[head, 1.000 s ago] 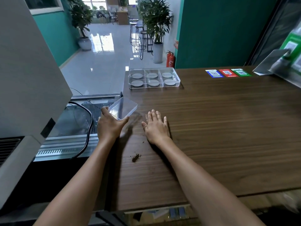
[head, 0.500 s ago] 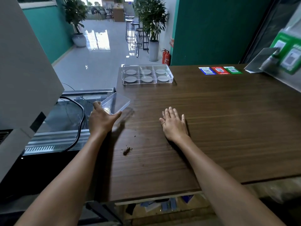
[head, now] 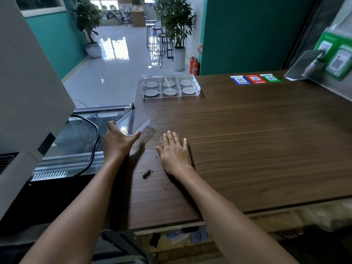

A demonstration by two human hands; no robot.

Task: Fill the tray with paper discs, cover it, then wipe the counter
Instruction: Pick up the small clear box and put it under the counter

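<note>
my left hand (head: 119, 142) grips the lid (head: 133, 122) by its edge, light slippery plastic; right hand (head: 174, 151) flat on counter (head: 247, 140).

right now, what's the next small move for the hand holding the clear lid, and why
Probably carry the clear lid in the left hand forward to the compartment tray and lower it on: all six compartments show a paper disc, and the tray is uncovered.

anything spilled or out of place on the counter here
Yes: a small pile of dark crumbs lies on the wooden counter, near its left edge, between the forearms, with a few specks scattered nearby.
</note>
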